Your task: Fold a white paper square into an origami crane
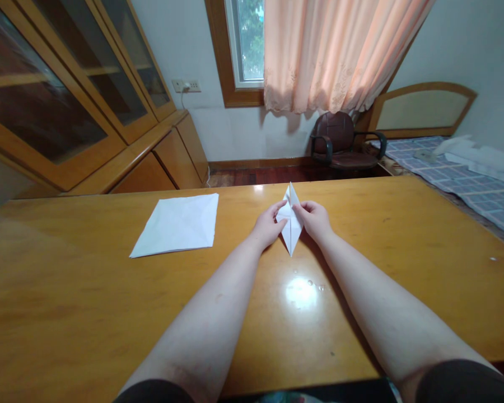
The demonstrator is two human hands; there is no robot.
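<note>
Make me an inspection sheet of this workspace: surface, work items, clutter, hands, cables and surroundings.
Surface: glossy wooden table, with a bright reflection between the forearms.
Work items: folded white paper, pointed at both ends; flat white paper lying apart, to its left.
Clutter: small white speck near the right edge; small spots by the reflection, nature unclear.
Hands: left hand and right hand hold the folded white paper from either side.
Cables: white cable hanging from the wall socket; none seen on the table.
Surroundings: cabinet, window, curtain, chair, bed.
</note>
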